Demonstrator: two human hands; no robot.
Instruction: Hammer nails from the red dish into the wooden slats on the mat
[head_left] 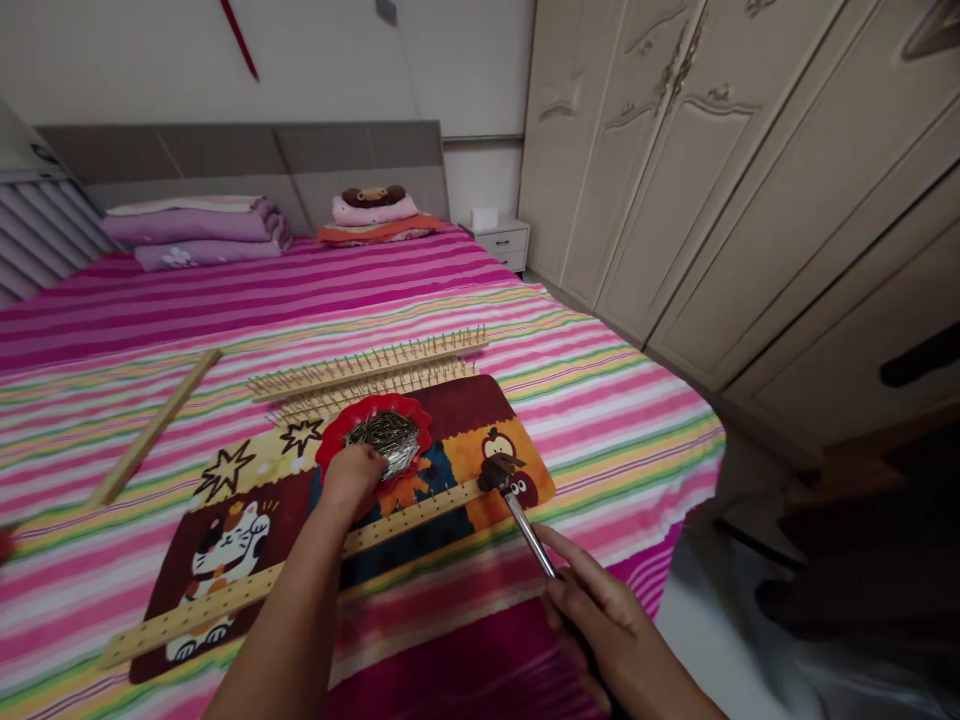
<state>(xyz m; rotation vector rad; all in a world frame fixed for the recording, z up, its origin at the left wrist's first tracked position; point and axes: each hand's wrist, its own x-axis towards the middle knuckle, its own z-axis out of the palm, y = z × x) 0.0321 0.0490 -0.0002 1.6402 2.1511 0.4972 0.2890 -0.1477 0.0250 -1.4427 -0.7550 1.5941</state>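
My left hand (355,478) reaches into a red scalloped bowl (328,445) of loose metal nails (390,435). Its fingers are curled together against the nails, and their tips are hidden. In my right hand (600,610) is a claw hammer (529,530), gripped low on its handle with the forefinger stretched along it. The dark hammer head rests at the right end of a wooden strip (409,518) with rows of small holes. This strip lies across a patterned mat (465,405), passing beneath my left forearm.
Beyond the mat lie wooden strips (375,365) bristling with upright nails. A plain wooden strip (157,425) is at the left on the striped bedspread (600,390). Folded bedding (199,230) sits by the headboard (360,150). A wardrobe (637,150) stands right of the bed.
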